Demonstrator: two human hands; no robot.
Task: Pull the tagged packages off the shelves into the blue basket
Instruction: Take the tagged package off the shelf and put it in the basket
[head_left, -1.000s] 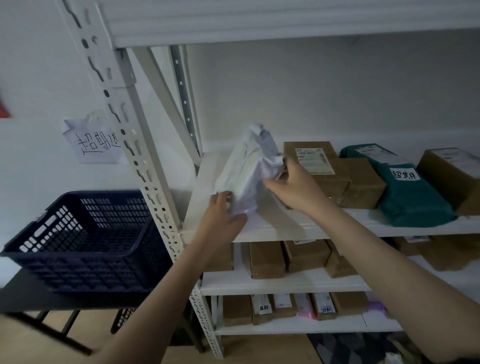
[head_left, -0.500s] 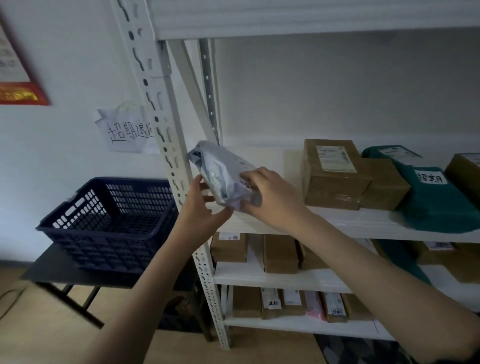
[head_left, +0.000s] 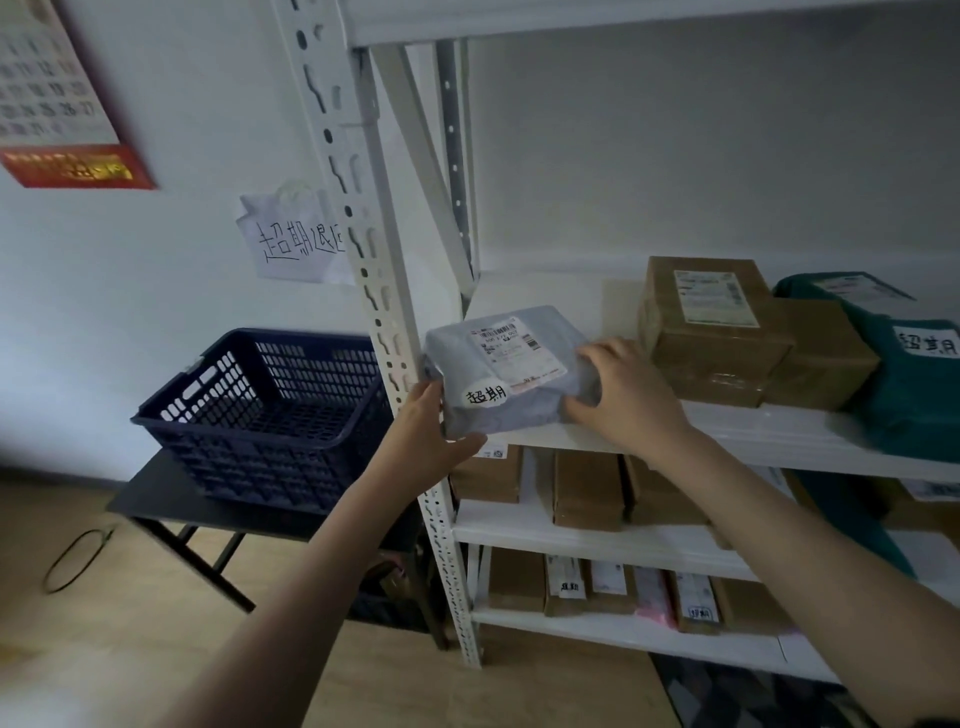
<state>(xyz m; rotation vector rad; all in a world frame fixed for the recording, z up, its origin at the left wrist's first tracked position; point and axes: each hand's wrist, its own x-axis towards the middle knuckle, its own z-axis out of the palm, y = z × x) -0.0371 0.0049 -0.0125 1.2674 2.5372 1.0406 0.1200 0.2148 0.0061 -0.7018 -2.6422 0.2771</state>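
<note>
Single head-worn view, looking forward and down, close above the two-handed grip; shelves (head_left: 727, 431) right of it, basket (head_left: 260, 410) left.

White metal shelf rack (head_left: 613, 538) in front of me: brown cardboard boxes (head_left: 711, 332) & teal poly bag (head_left: 914, 384) on top tier, more boxes on lower 2. Dark blue plastic basket (head_left: 260, 415) sits on black desk (head_left: 156, 504), on wood floor (head_left: 104, 623).

The grey package (head_left: 506, 371), earlier upright, then tilted, now lies flat with its label up (handwritten tag showing), left hand (head_left: 423, 441) at 8 o'clock, right hand (head_left: 628, 397) at 3.
</note>
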